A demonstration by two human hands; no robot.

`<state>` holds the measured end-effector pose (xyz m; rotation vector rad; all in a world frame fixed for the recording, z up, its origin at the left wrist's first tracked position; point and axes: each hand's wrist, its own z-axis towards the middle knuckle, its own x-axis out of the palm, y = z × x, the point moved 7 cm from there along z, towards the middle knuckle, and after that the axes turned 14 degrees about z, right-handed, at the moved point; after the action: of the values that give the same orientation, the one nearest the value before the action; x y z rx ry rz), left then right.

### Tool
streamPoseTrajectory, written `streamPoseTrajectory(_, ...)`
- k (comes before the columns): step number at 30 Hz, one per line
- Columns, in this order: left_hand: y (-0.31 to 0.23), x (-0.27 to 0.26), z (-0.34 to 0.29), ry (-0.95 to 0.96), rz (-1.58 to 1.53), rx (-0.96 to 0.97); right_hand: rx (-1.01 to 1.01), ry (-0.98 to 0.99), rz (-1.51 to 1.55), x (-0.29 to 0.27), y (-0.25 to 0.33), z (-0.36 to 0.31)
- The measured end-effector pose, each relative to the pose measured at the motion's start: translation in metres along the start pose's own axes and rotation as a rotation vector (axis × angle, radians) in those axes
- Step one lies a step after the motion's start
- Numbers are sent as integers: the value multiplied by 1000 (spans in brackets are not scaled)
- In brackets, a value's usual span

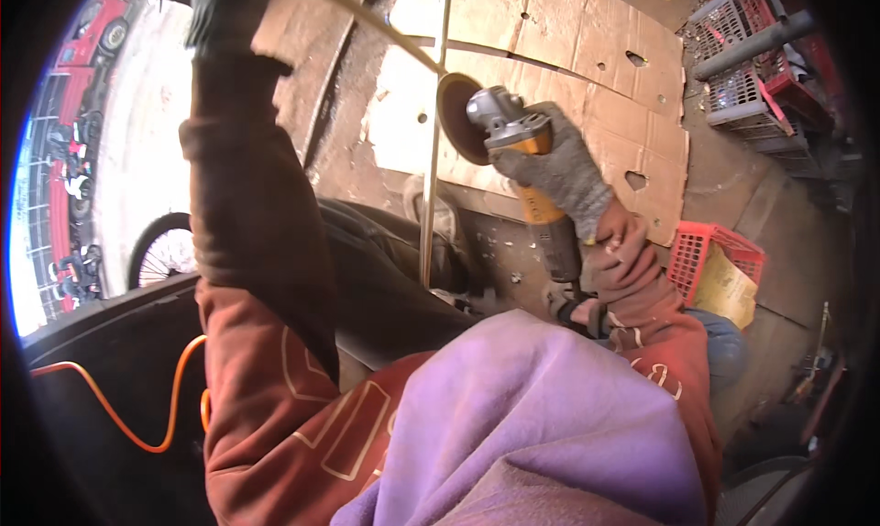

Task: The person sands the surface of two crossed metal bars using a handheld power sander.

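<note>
Angle grinder and metal bars: disc at the bar

Right hand [566, 173]: grey-gloved, wrapped around the grinder's body.
Angle grinder [541, 207]: yellow and dark, silvery head; landmark for the entries below.
Disc [461, 130]: mounted on the grinder's head, at its left; contact with a bar cannot be told.
Diagonal bar [376, 20]: thin, running from beyond and left of the grinder to its disc.
Left hand [231, 12]: gloved, beyond and left of the grinder, cropped; I cannot tell whether it grips the diagonal bar.
Straight bar [426, 242]: long, just left of the grinder.
Cardboard [632, 113]: on the floor, beyond and right of the grinder.
Red crate [683, 258]: right of the grinder, nearer the wearer.
Step (judged): lining up disc and diagonal bar for cutting or grinding.
Next move (judged): calls for a steadied bar, a firm grinder grip and light, square contact.
</note>
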<state>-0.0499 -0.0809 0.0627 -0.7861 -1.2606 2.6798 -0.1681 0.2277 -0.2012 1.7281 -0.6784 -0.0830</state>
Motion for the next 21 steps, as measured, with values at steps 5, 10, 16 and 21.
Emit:
streamPoseTrajectory(5,-98,82,-18,178,-94,314,-328,-13,-627,-32,86,-70)
streamPoseTrajectory(10,-204,156,-65,279,306,842,133,100,-1061,-15,119,-143)
streamPoseTrajectory(16,-249,187,-114,427,154,713,502,154,-1363,19,98,-185)
streamPoseTrajectory(21,-262,188,-139,423,139,737,490,242,-1475,26,65,-184)
